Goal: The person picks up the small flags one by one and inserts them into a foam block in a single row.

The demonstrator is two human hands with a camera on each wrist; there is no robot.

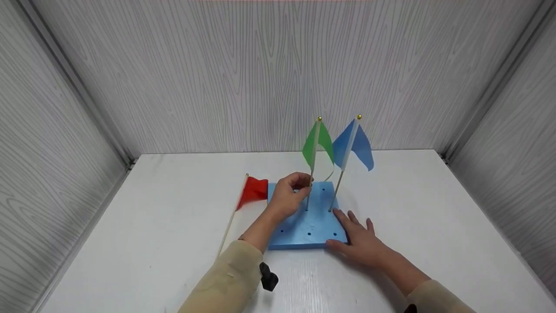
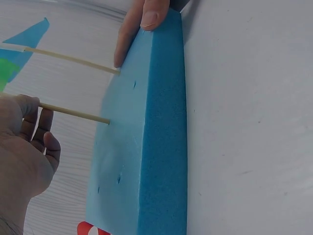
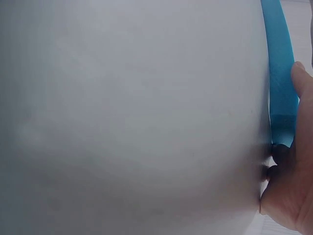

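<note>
My left hand [image 1: 286,198] pinches the thin wooden stick of a green flag [image 1: 323,137] between thumb and fingers. The lower end of that stick stands in a hole of a blue foam block [image 1: 299,240], as the left wrist view also shows. To its right a blue flag [image 1: 361,145] leans slightly, its stick in another hole. My right hand [image 1: 362,245] rests at the block's right edge with fingers spread, the thumb at the near corner. In the right wrist view, the fingers [image 3: 281,154] lie against the end of the block.
A red flag [image 1: 254,191] lies on the white table [image 1: 173,217] left of the block, its stick running toward my left sleeve. More holes dot the block's top. A wood-grain panel [image 1: 243,78] rises behind the table, with others at both sides.
</note>
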